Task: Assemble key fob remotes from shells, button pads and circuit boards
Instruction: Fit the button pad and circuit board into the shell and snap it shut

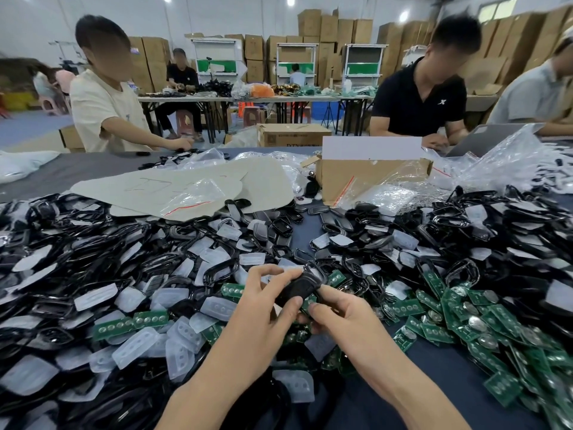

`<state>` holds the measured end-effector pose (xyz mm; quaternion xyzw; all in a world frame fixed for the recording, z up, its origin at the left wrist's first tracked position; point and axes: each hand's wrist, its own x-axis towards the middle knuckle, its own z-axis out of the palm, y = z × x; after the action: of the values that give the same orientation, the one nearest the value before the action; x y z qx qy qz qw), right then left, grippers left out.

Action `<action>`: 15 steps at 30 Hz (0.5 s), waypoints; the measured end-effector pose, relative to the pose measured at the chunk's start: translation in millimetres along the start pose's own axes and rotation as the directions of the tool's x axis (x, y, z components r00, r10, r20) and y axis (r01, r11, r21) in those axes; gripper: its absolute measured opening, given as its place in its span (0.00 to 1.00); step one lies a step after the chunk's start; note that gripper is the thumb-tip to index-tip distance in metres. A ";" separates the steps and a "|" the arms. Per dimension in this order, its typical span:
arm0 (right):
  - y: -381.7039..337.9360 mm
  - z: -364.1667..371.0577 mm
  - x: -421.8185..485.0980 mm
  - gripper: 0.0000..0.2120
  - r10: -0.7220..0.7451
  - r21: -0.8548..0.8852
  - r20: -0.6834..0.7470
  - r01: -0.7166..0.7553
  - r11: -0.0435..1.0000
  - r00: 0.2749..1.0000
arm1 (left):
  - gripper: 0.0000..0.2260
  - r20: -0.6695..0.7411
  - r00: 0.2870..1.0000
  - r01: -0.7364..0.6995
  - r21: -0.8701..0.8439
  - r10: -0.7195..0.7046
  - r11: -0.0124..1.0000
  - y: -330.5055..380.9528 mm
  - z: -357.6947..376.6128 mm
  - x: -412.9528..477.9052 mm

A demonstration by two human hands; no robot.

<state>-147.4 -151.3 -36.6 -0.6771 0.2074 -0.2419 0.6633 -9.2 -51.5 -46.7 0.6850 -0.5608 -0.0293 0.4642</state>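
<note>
Close in, the left hand and right hand both pinch one black shell between them, over circuit boards strewn rightward; best, I reckon, to align edges squarely before squeezing it closed.

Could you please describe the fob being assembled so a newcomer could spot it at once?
Find the blue table heaped with shells, pads and green boards. Near its front middle, the left hand and right hand meet over the heap. The black fob between them is the only piece lifted off the pile and gripped.
</note>
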 end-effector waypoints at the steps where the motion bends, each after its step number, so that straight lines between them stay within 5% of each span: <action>1: -0.2 0.0 0.2 0.17 -0.004 -0.008 -0.011 0.004 1.000 1.000 | 0.20 0.011 1.000 -0.011 0.002 0.011 1.000 0.2 -0.3 -0.6; 3: 0.9 -1.4 0.9 0.18 0.006 0.035 -0.053 -0.004 0.999 0.999 | 0.16 0.038 0.999 -0.026 0.040 0.024 0.999 -0.7 -1.4 -0.5; 9: 5.5 -6.1 1.8 0.19 0.033 0.070 -0.057 -0.029 0.997 0.998 | 0.25 0.084 0.992 -0.120 0.291 0.099 0.949 -1.3 -9.3 -0.5; 15: 9.7 -9.3 1.8 0.18 0.022 0.073 -0.023 -0.020 0.997 1.000 | 0.23 0.089 0.991 -0.121 0.343 0.096 0.932 2.5 -11.0 -3.7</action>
<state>-151.1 -160.2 -46.1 -0.6473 0.2133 -0.2502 0.6877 -6.2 -41.9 -40.5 0.7226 -0.6102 0.0716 0.3168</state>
